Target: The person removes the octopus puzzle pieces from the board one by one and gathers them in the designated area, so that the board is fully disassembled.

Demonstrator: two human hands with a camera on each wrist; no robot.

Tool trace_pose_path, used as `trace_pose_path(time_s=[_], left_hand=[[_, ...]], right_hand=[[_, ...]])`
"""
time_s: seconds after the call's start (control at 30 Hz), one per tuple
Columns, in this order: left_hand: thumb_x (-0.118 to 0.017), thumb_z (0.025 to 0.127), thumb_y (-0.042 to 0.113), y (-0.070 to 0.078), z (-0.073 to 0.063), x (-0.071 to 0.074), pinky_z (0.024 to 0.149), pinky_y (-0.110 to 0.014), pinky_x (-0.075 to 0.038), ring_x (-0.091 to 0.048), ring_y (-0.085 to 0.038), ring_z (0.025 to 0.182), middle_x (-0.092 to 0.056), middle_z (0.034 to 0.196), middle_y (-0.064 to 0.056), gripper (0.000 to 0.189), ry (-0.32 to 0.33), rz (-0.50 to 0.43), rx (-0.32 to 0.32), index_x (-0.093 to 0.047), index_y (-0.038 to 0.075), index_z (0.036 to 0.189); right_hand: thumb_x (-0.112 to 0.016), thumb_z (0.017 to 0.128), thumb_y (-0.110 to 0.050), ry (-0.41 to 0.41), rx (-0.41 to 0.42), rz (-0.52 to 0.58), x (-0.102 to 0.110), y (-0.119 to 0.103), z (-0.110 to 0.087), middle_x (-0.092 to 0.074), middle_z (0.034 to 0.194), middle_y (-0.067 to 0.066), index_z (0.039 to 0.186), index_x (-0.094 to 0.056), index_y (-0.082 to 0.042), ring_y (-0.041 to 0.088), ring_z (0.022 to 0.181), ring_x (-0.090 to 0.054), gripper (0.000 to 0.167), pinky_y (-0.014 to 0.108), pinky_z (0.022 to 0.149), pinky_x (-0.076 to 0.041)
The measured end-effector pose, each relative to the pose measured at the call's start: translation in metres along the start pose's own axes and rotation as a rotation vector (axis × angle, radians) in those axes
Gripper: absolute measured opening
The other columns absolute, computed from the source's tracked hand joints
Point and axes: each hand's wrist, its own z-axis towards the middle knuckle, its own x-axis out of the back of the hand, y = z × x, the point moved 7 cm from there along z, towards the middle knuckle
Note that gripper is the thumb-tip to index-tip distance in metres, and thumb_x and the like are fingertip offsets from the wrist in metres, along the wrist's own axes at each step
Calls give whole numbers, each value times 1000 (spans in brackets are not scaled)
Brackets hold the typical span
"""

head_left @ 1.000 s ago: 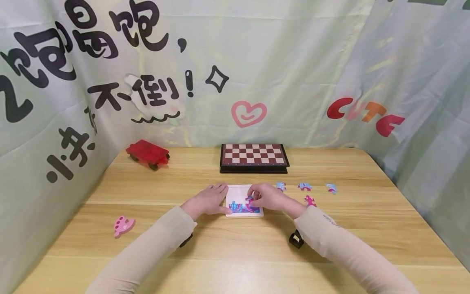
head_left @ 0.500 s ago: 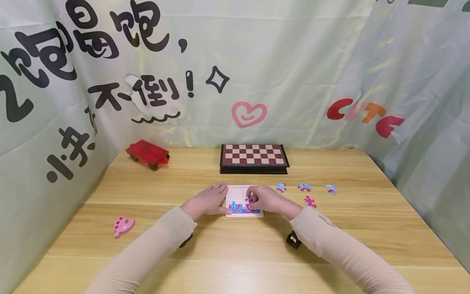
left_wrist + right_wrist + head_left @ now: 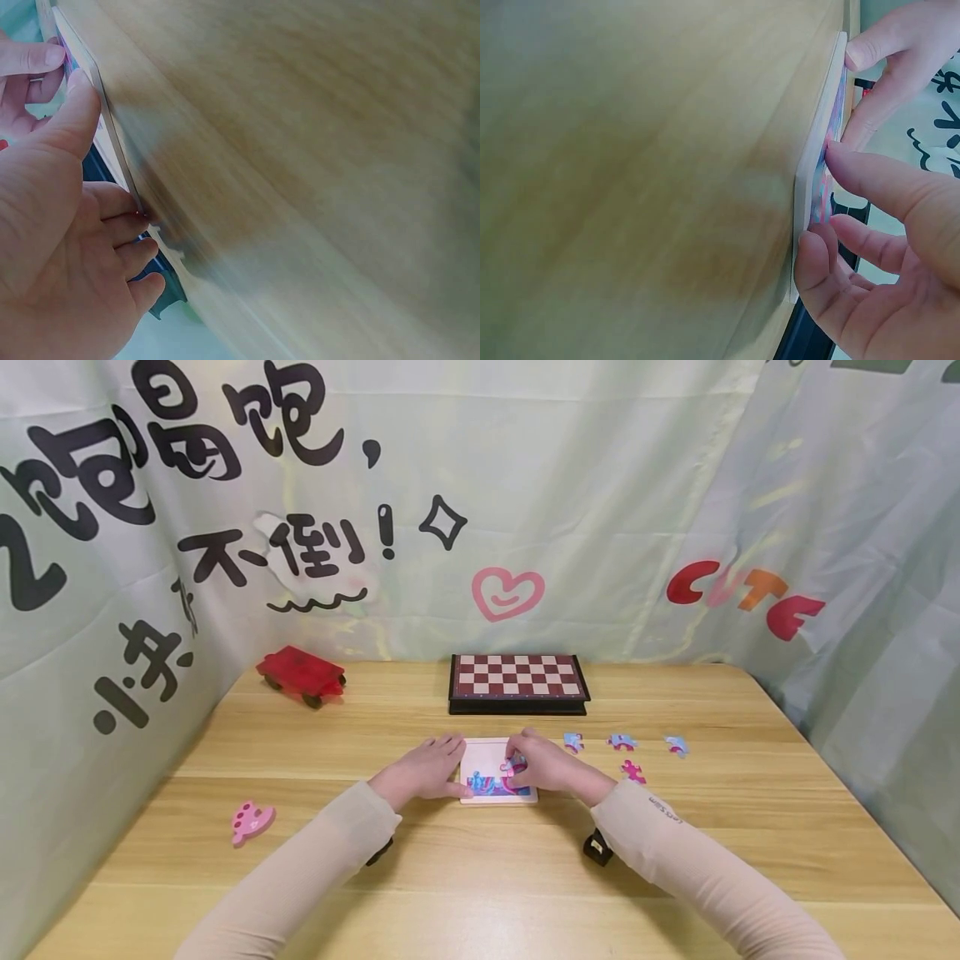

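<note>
A white puzzle tray (image 3: 480, 753) lies on the table, with blue, pink and purple pieces (image 3: 491, 786) filling its near part. My left hand (image 3: 427, 768) rests along the tray's left side, fingers stretched out and thumb on the near left corner. My right hand (image 3: 551, 764) is over the tray's right half, pinching a pink and blue puzzle piece (image 3: 512, 766) just above the assembled row. In the right wrist view, the right thumb and fingertips of the right hand (image 3: 885, 247) touch the tray's surface and edge. The fingers partly hide the held piece.
Loose puzzle pieces (image 3: 621, 742) lie to the right of the tray, among them a pink one (image 3: 633, 771). Behind stands a folded chessboard (image 3: 519, 683). A red toy cart (image 3: 303, 673) is at the back left, and a pink toy piece (image 3: 252, 822) lies front left.
My right hand shifts slightly over the tray, and the puzzle piece it holds tilts and shows more of its face. My left hand stays where it was.
</note>
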Motion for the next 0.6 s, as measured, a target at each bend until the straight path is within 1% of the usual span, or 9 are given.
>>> trace_pose_path(time_s=[0.07,0.17,0.3,0.43,0.6], left_hand=[[-50,87,56,0,0,0,110,-40,-15,-16,-28,137,-19,150,-15,84,3,2,-3,-25,-2,143],[-50,87,55,0,0,0,110,-40,-15,-16,-28,137,-19,150,-15,84,5,1,-3,-25,-2,143],[-50,87,55,0,-1,0,110,-40,-14,-15,-28,137,-18,150,-15,84,4,2,-2,-25,-2,143],[-50,87,55,1,-1,0,110,-40,-14,-15,-28,137,-18,150,-15,84,6,5,-4,-25,-2,143],[-49,87,56,0,0,-1,110,-39,-13,-13,-27,137,-16,150,-14,85,4,9,2,-23,-1,144]], right_hand=[[-78,75,-15,6,-3,8,0,1,-1,-49,89,6,95,-57,-6,18,77,-46,30,30,68,-43],[-78,75,-15,15,-6,10,1,1,-1,-49,89,5,96,-55,-5,18,77,-46,33,29,68,-44],[-79,74,-16,27,-9,-2,1,1,-2,-48,89,5,94,-56,-6,17,75,-45,32,28,65,-43],[-78,75,-17,15,-7,-8,0,2,-3,-48,84,3,90,-57,-7,16,73,-44,28,27,62,-42],[-76,77,-14,-27,-5,8,-2,3,-4,-51,73,-1,83,-60,-8,14,69,-44,18,26,61,-40]])
